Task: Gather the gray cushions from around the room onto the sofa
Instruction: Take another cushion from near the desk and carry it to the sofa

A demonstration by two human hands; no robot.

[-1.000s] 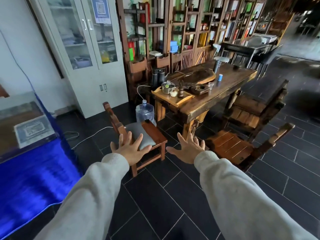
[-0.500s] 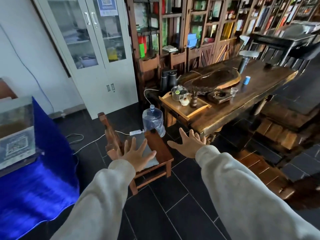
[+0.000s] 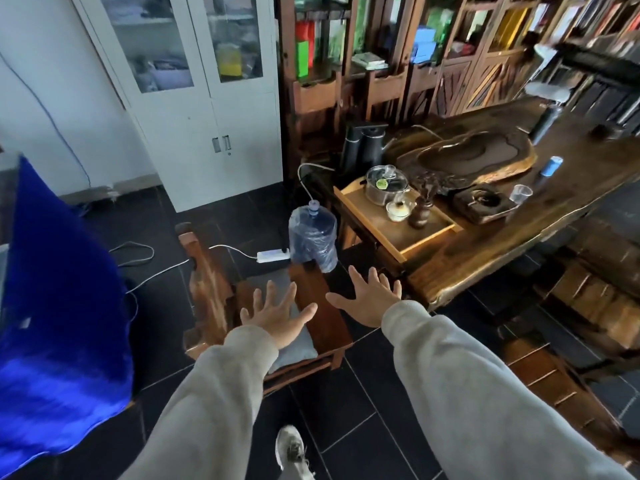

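A gray cushion [image 3: 298, 346] lies flat on the seat of a low wooden chair [image 3: 211, 292] in the middle of the floor. My left hand [image 3: 273, 315] hovers over the cushion with fingers spread, hiding much of it. My right hand [image 3: 369, 299] is stretched out with fingers spread, to the right of the chair over the dark floor, holding nothing. No sofa is in view.
A water jug [image 3: 313, 239] stands just beyond the chair, with a power strip [image 3: 272, 255] and cables on the floor. A long wooden tea table [image 3: 491, 237] with a tray and teaware fills the right. Blue cloth [image 3: 59, 306] covers something at left. White cabinet [image 3: 207, 98] behind.
I have walked closer to the chair; it and the cushion now sit lower and nearer in view. Both hands stay outstretched and spread, the left now over the cushion.
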